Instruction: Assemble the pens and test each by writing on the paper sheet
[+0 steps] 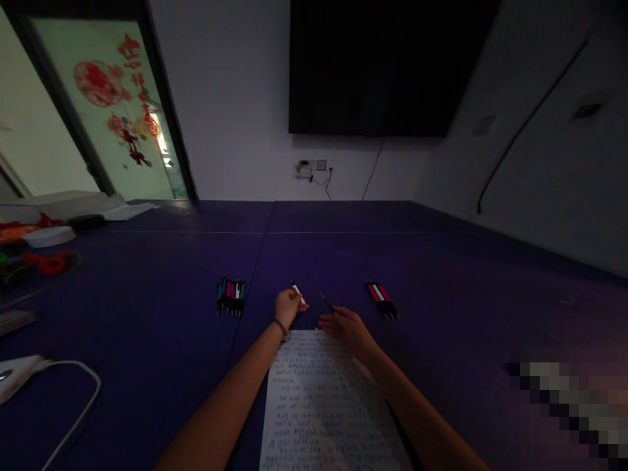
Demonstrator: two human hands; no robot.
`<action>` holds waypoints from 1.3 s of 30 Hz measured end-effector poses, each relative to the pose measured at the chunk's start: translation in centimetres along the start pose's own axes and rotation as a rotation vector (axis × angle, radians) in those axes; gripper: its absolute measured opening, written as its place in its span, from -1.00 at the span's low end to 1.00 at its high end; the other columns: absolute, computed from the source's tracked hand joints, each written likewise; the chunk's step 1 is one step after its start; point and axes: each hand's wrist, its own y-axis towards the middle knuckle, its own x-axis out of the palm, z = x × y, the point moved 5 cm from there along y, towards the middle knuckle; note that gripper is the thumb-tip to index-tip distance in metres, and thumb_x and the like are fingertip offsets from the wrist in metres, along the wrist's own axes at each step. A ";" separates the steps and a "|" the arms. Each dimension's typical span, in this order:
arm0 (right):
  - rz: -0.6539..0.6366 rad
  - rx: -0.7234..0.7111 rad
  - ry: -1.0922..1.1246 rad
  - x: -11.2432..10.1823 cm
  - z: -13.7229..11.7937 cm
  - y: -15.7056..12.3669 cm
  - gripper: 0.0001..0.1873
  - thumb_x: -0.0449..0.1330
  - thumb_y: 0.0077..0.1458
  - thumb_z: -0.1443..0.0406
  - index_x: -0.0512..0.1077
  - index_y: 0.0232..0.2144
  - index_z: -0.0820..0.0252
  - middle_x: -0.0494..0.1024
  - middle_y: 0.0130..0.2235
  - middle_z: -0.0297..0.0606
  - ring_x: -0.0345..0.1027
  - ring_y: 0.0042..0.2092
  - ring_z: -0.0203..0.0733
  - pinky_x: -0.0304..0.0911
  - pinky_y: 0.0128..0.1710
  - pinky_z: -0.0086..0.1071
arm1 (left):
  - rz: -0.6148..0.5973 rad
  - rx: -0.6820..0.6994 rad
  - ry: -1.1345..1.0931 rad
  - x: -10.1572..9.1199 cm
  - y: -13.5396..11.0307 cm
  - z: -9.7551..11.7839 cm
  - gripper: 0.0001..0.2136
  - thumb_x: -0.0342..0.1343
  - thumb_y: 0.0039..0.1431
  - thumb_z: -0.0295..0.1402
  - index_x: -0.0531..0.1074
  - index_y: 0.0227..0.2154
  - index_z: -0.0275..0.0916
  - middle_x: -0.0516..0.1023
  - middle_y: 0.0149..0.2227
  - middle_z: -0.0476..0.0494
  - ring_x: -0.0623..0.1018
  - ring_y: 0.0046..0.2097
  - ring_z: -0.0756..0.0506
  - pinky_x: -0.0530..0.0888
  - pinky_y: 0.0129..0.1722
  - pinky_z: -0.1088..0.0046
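My left hand (pixel 288 307) pinches a white pen (pixel 297 290) with a dark top end, tilted above the blue-purple table. Between the fingers of my right hand (pixel 349 328) is a thin dark stick (pixel 326 301), perhaps a pen refill; its lower end is hidden by the fingers. The two hands are close but apart, both at the top edge of a handwritten sheet of paper (pixel 324 399). To the left lies a row of several coloured pens (pixel 230 297). On the right, another group of pens (pixel 381 299) in pink and white lies slanted, side by side.
At the far left are red scissors (pixel 46 263), a white round object (pixel 49 236) and papers (pixel 128 211). A white cable (pixel 93 376) runs from a white device (pixel 17 376). A dark screen (pixel 387 65) hangs on the wall beyond. The lower right corner is pixelated.
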 end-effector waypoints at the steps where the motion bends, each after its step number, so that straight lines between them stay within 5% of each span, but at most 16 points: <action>1: -0.019 0.005 0.027 0.2 -0.1 -0.2 -0.84 0.11 -0.17 0.36 0.23 -0.43 0.19 0.49 -0.50 -0.25 0.42 -0.46 -0.19 0.29 -0.44 -0.35 | 0.004 0.004 0.023 0.1 0.1 0.1 -0.84 0.05 -0.08 -0.51 0.28 -0.70 -0.30 0.39 -0.70 -0.03 0.44 -0.64 0.01 0.39 -0.58 0.51; 5: -0.094 0.021 0.005 1.0 0.0 -1.0 -0.81 0.08 -0.14 0.30 0.18 -0.38 0.17 0.51 -0.41 -0.18 0.43 -0.45 -0.09 0.30 -0.48 -0.27 | 0.017 0.023 0.160 -0.2 0.3 0.4 -0.81 0.06 -0.12 -0.48 0.29 -0.76 -0.27 0.35 -0.76 0.00 0.37 -0.70 0.03 0.31 -0.64 0.54; 9: -0.031 0.005 -0.108 0.6 1.1 0.0 -0.81 0.08 -0.14 0.31 0.16 -0.39 0.16 0.50 -0.52 -0.26 0.41 -0.53 -0.16 0.29 -0.54 -0.33 | -0.032 0.030 0.324 -0.7 -0.3 0.7 -0.80 0.09 -0.19 -0.48 0.32 -0.83 -0.27 0.30 -0.83 0.01 0.32 -0.74 0.04 0.22 -0.67 0.56; 13: -0.009 -0.152 -0.130 0.1 1.0 2.0 -0.74 0.13 -0.20 0.27 0.19 -0.38 0.17 0.48 -0.55 -0.32 0.40 -0.52 -0.22 0.29 -0.50 -0.37 | -0.088 0.053 0.437 0.0 -1.0 1.0 -0.81 0.11 -0.22 -0.47 0.34 -0.84 -0.27 0.29 -0.83 0.01 0.31 -0.71 0.06 0.20 -0.64 0.58; 20: 0.123 -0.331 -0.186 -2.1 -0.2 3.3 -0.67 0.11 -0.24 0.18 0.18 -0.37 0.18 0.45 -0.57 -0.34 0.39 -0.51 -0.21 0.30 -0.48 -0.32 | -0.175 0.095 0.655 2.7 -1.8 0.4 -0.90 0.04 -0.08 -0.44 0.43 -0.53 -0.33 0.41 -0.69 -0.03 0.42 -0.60 0.04 0.27 -0.58 0.59; 26: 0.196 -0.513 -0.378 -2.9 -0.3 3.8 -0.73 0.03 -0.15 0.18 0.20 -0.34 0.18 0.47 -0.42 -0.23 0.39 -0.38 -0.20 0.31 -0.34 -0.28 | -0.145 0.130 0.665 3.7 -1.8 0.2 -0.92 0.07 -0.08 -0.47 0.42 -0.47 -0.34 0.46 -0.59 -0.07 0.42 -0.61 0.07 0.27 -0.59 0.61; 35: 0.105 -0.499 -0.475 -2.1 -0.5 3.7 -0.76 0.02 -0.12 0.17 0.23 -0.36 0.15 0.48 -0.36 -0.19 0.38 -0.26 -0.14 0.25 -0.20 -0.22 | -0.105 0.204 0.635 4.3 -1.1 0.7 -0.94 0.04 -0.04 -0.47 0.39 -0.47 -0.32 0.42 -0.60 -0.03 0.42 -0.57 0.05 0.32 -0.54 0.56; 39: 0.147 -0.488 -0.351 -2.6 -0.4 3.6 -0.72 0.04 -0.15 0.13 0.21 -0.36 0.14 0.47 -0.33 -0.19 0.37 -0.24 -0.15 0.24 -0.18 -0.21 | -0.024 0.426 0.760 3.5 -2.5 1.7 -0.90 -0.01 0.00 -0.46 0.38 -0.41 -0.31 0.46 -0.43 -0.14 0.46 -0.34 -0.05 0.37 -0.32 0.42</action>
